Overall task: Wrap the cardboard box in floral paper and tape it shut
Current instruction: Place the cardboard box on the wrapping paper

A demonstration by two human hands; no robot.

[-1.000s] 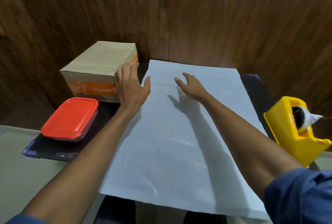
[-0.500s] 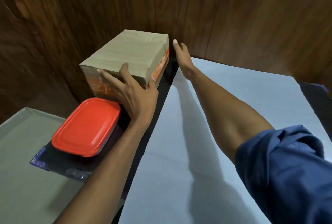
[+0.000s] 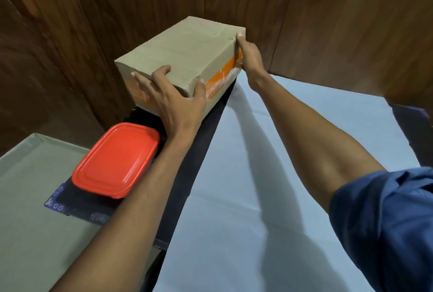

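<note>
Both hands now clamp the cardboard box [image 3: 187, 57]: left hand [image 3: 173, 102] on its near corner, right hand [image 3: 250, 57], off the paper a second ago, at its far end (lift looks imminent). Pale paper [image 3: 269, 174] lies beneath the right forearm.

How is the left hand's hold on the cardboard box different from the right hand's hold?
The left hand spreads over the cardboard box's near corner; the right hand grips its far right corner. The left shows its back, the right its side. Both touch the box.
</note>
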